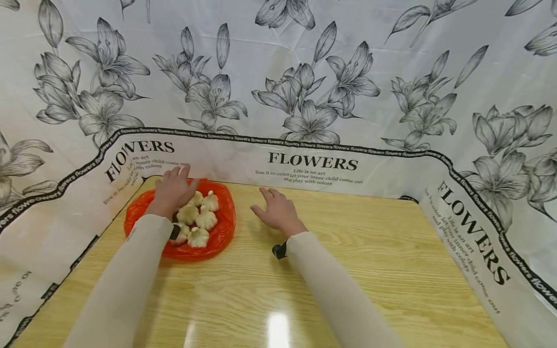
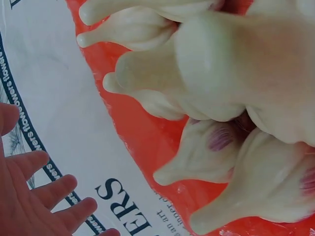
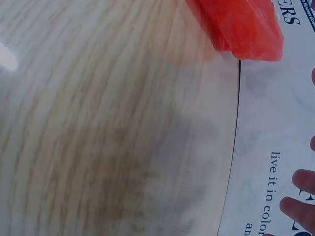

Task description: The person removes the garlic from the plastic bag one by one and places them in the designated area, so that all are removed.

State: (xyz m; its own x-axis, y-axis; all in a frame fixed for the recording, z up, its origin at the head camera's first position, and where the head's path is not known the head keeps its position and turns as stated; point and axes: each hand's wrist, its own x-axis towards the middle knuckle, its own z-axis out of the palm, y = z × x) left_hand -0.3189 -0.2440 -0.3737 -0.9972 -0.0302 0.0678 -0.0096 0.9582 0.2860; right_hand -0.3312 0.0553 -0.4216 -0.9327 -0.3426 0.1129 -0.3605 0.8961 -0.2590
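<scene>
Behind your whole workspace, the flower-print cloth (image 1: 243,53) is rising as a backdrop, its black lettering running low along it. Beneath, the wood-grain table (image 1: 370,270) is carrying everything and throwing back a bright glare on your near side. Your two pale sleeves (image 1: 117,280) are stretching out over it. And there on the left, the red plastic bag (image 1: 227,217) is lying spread, its crumpled rim circling the load; it's looking thin and floppy, so it's probably bunching easily under any tug. Now your hands: your left hand (image 1: 174,191) is hovering over the bag's far side, fingers spread and gripping nothing; your right hand (image 1: 278,212) is hanging above the table just right of the bag, fingers extended, also holding nothing. Here come the garlic bulbs (image 1: 206,220), clustering inside that rim, some hiding behind your left forearm. They're looking light, firm and rather smooth, probably tolerating a moderate squeeze but threatening to roll. You're best wrapping thumb and fingers around the widest part. The slim necks (image 2: 211,214) are sticking out too, offering a light pinch but likely letting the bulb swing.
</scene>
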